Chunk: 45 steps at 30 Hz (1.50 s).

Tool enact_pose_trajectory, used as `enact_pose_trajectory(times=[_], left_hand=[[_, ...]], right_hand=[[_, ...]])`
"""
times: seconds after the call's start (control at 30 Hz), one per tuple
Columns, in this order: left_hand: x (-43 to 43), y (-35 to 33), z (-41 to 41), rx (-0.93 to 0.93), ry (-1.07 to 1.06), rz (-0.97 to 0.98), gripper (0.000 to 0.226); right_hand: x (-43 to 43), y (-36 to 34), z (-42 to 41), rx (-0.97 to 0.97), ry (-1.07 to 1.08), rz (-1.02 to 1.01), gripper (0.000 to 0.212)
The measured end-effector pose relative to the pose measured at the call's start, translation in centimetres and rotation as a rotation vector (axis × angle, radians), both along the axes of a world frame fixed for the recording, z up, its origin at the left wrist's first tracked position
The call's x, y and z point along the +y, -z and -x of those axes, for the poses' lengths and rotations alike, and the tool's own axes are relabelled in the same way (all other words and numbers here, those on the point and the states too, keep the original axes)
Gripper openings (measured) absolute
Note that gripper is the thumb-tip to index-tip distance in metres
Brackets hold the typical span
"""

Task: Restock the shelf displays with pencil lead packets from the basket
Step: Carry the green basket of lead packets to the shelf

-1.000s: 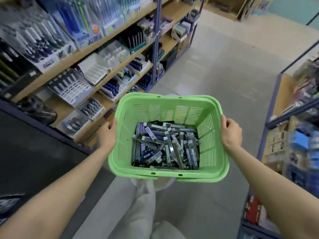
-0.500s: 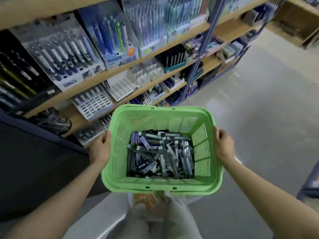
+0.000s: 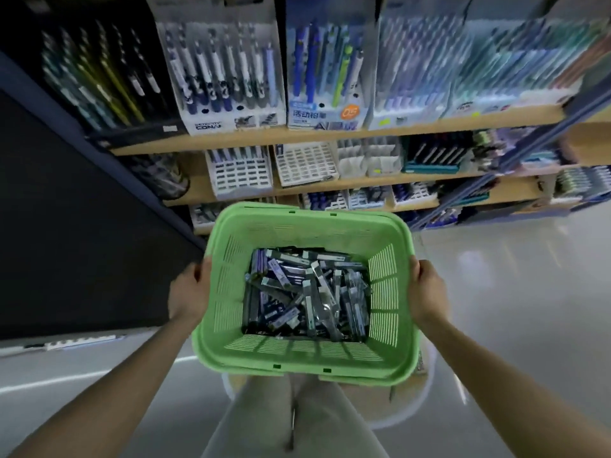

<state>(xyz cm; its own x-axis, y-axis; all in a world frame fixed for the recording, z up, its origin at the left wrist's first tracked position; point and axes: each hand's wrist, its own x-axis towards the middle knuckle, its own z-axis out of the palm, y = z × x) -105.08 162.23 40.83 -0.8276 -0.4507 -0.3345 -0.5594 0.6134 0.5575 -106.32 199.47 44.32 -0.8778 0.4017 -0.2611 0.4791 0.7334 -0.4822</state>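
Your left hand [image 3: 190, 292] grips the left rim of the green basket [image 3: 299, 353], and your right hand [image 3: 429, 290] grips its right rim, each curled over the edge. The pencil lead packets [image 3: 307, 292] lie heaped in the basket's bottom. The shelf displays [image 3: 239, 173] stand beyond the basket's far rim.

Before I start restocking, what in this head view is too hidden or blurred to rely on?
Head view:
1. Print on the pencil lead packets: too small and blurred to read.
2. Lower packets: buried under the top layer.
3. Fingertips of the left hand and right hand: hidden by the rim of the green basket.
4. Pen displays at upper right: blurred.
5. Lowest shelf displays: partly blocked by the basket.
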Motion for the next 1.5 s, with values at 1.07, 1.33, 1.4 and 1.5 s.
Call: enact_pose_trajectory(times=[1.07, 1.33, 1.4, 1.5], left_hand=[[-3.9, 3.6, 2.1, -0.001, -0.530, 0.124, 0.048], [-2.1, 4.5, -0.9, -0.043, -0.603, 0.160, 0.049], [-1.8, 4.2, -1.5, -0.055, -0.594, 0.139, 0.049], [-1.4, 4.7, -2.8, -0.069, -0.569, 0.126, 0.047]], right_hand=[[-7.2, 5.5, 17.2, -0.092, -0.542, 0.136, 0.036], [-6.9, 5.6, 18.4, -0.158, -0.655, 0.199, 0.035], [-6.9, 5.8, 17.7, -0.137, -0.656, 0.206, 0.034], [-6.3, 6.7, 16.4, -0.113, -0.640, 0.172, 0.036]])
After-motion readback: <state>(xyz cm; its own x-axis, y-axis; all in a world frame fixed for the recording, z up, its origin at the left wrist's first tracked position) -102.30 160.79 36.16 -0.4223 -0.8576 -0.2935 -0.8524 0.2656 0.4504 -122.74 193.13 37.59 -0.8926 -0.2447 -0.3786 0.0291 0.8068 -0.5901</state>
